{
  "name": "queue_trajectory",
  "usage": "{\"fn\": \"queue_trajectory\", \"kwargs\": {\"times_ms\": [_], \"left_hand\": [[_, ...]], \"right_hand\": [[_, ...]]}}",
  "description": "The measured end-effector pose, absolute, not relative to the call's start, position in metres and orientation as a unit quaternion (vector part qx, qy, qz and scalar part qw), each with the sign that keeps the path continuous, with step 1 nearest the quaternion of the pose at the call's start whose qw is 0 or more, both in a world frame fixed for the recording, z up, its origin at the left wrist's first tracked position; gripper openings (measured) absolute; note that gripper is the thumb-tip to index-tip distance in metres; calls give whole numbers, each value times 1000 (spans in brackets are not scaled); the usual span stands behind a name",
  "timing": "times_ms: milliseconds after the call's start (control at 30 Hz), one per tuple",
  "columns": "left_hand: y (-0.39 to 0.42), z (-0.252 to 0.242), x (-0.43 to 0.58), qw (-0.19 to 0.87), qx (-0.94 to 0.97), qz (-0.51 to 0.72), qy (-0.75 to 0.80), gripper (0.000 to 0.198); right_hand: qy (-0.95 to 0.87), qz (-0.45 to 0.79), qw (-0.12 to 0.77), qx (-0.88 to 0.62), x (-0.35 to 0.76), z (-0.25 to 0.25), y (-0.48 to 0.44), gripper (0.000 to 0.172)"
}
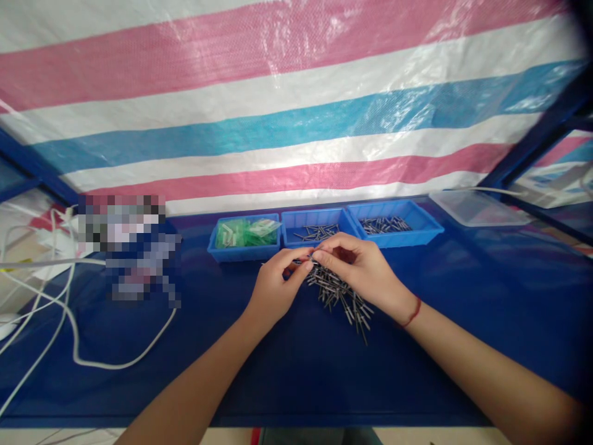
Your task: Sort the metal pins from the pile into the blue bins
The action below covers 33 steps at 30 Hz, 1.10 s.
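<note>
My left hand (280, 278) and my right hand (354, 262) meet fingertip to fingertip above a loose pile of thin metal pins (338, 287) that look like blind rivets. Both hands are closed in a pinch, thumb against fingers. A bit of a thin metal pin shows between the fingertips; most of it is hidden. Just behind my hands, the middle blue bin (301, 217) holds a few scattered pins. More pins lie in the right blue bin (424, 228). Green plastic packets (245, 233) fill the left blue bin (241, 252).
The bins stand in a row on a dark blue tabletop (296, 371). White cables (111, 366) loop over the left side beside a blurred patch. At the back right lies a clear plastic lid (477, 208). A striped plastic sheet (278, 130) hangs behind, between blue frame posts.
</note>
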<state>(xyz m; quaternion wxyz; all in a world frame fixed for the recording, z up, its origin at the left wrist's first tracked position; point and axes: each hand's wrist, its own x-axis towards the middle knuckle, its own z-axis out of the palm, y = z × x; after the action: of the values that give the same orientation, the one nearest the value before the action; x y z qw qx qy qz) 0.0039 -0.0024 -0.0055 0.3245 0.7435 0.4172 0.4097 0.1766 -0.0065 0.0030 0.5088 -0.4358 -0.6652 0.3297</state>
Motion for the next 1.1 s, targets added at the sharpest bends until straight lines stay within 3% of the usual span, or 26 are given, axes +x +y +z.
{"fn": "queue_trajectory", "kwargs": {"times_ms": [267, 533, 700, 867, 1000, 1100], "left_hand": [[-2, -6, 5, 332, 745, 397, 422, 18], [0, -5, 4, 266, 756, 425, 421, 10], [0, -5, 4, 253, 759, 430, 419, 9], [3, -7, 1, 233, 761, 405, 451, 18], [7, -8, -3, 179, 791, 346, 472, 15], [6, -8, -4, 152, 816, 283, 480, 13]], "right_hand": [[-646, 371, 514, -426, 173, 1, -8, 16], [-682, 339, 483, -432, 176, 4, -8, 12], [-730, 252, 465, -433, 175, 4, -8, 7], [-750, 159, 463, -444, 188, 12, -3, 12], [-666, 42, 475, -573, 227, 23, 8, 16], [-594, -42, 423, -683, 258, 24, 19, 22]]}}
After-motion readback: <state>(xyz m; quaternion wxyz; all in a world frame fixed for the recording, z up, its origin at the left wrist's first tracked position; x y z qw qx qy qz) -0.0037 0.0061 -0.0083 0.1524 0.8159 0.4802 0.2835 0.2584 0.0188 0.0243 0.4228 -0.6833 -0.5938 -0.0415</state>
